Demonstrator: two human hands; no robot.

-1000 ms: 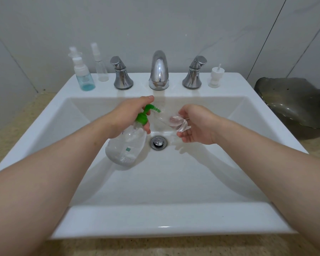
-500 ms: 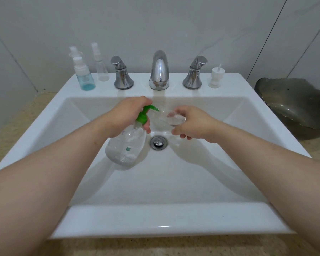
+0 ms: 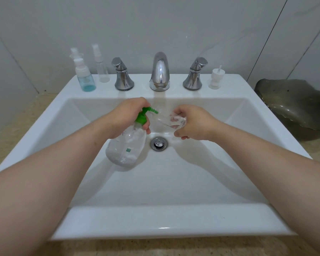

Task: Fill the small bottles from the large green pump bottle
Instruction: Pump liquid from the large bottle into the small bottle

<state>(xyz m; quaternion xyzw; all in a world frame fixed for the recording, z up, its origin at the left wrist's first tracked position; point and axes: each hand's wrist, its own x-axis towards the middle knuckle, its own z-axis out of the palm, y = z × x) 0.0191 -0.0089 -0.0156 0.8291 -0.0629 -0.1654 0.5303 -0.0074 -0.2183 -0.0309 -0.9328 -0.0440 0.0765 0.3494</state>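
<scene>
One pump bottle (image 3: 126, 145), one small bottle (image 3: 171, 120)

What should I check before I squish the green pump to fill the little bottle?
1. The left hand grips the green pump bottle at its neck: ok.
2. The right hand holds the small clear bottle: ok.
3. The nozzle lines up with the small clear bottle's mouth: cannot tell, the plastic is see-through.
4. Both bottles are over the sink: ok.
5. How full the small clear bottle is: cannot tell.
</scene>
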